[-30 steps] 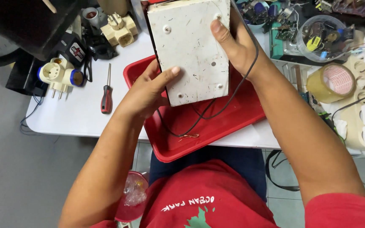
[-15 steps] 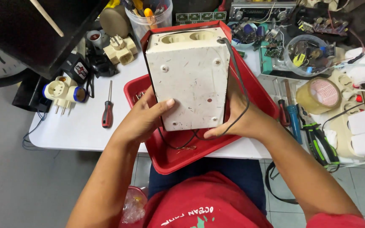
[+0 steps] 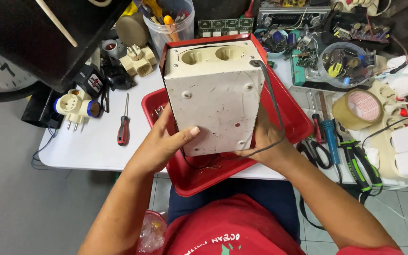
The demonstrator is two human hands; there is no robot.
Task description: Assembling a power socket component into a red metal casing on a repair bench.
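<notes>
I hold a cream-white boxy electrical unit over a red tray. The box has two round sockets on its far face and a scuffed underside with screw holes turned up toward me. My left hand grips its lower left edge, thumb on the underside. My right hand holds its lower right side. A dark power cord leaves the box's top right corner, loops over my right wrist and runs down into the tray.
A red-handled screwdriver and white plug adapters lie left on the white table. Right of the tray lie a blue-handled tool, green-black pliers, a tape roll and white power strips. Parts containers crowd the back.
The box has been tipped so its socket face shows at the far side. My right hand has slid from the box's top right corner down to its lower right side.
</notes>
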